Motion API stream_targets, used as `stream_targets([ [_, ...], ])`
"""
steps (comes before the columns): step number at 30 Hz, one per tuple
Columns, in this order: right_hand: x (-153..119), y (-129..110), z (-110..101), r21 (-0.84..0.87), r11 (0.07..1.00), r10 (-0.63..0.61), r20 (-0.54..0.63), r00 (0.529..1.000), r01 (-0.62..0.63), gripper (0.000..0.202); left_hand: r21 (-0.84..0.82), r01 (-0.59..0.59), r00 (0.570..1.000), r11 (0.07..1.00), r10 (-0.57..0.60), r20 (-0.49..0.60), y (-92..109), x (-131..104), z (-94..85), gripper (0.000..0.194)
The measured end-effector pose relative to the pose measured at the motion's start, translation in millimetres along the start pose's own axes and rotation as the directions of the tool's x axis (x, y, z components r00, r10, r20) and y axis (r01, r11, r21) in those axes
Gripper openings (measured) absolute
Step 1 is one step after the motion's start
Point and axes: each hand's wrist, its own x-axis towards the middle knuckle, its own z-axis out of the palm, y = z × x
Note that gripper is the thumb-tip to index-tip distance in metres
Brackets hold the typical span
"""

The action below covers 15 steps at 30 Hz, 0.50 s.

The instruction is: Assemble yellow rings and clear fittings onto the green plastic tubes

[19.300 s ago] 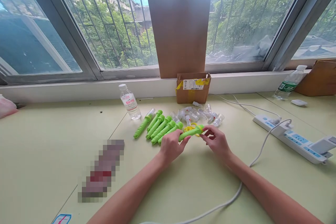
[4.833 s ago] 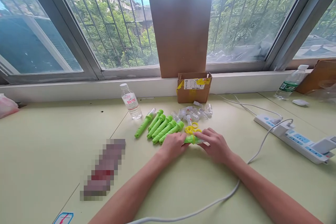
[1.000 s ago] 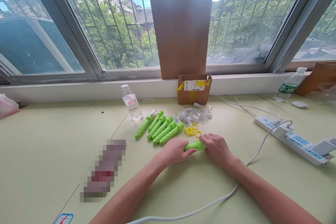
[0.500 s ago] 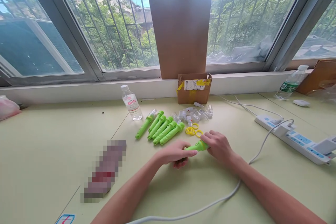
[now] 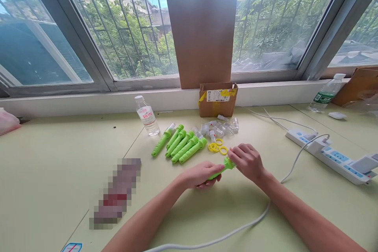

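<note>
My left hand (image 5: 203,175) is wrapped round the body of a green plastic tube (image 5: 226,164), low over the table. At the tube's wider, ridged end, my right hand (image 5: 246,160) has its fingers closed; a sliver of clear plastic shows there, mostly hidden. Several similar green tubes (image 5: 185,146) lie side by side just beyond my left hand. The leftmost green tube (image 5: 161,144) has a clear cap on its end. Yellow rings (image 5: 214,147) lie behind my hands, with a pile of small clear plastic caps (image 5: 220,129) farther back.
A small cardboard box (image 5: 217,106) stands by the windowsill, before an upright brown board (image 5: 203,39). A water bottle (image 5: 147,117) is at back left, another bottle (image 5: 326,93) at back right. A power strip (image 5: 327,155) lies right; its white cable (image 5: 236,230) runs beneath my right forearm.
My left fingers have closed further round the green tube, and the hand has shifted slightly right. My right hand has turned a little at the tube's wide end.
</note>
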Motion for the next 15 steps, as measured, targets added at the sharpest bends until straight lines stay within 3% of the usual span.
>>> stream_targets([
  [4,0,2,-2,-0.04,0.999,-0.022,-0.001,1.0,0.022,0.017,0.243,-0.058,0.983,0.968,0.098,-0.158,-2,2,7.6,0.049],
  [7,0,0,-4,-0.072,0.997,-0.014,0.025,1.0,0.015,0.018,0.477,-0.101,0.939,0.873,0.242,-0.243,-5,4,9.5,0.045],
  [9,1,-3,-3,-0.084,0.996,0.019,0.075,0.997,-0.012,0.019,0.648,-0.042,0.902,0.761,0.307,-0.303,-8,6,6.9,0.041],
  [12,3,-9,0,-0.083,0.992,0.113,0.209,0.971,-0.097,0.018,0.857,0.122,0.824,0.501,0.431,-0.369,-13,10,-0.3,0.037],
  [15,1,-12,6,-0.035,0.979,0.198,0.391,0.899,-0.2,0.023,0.926,0.21,0.814,0.313,0.468,-0.343,-18,15,-4.4,0.037],
])
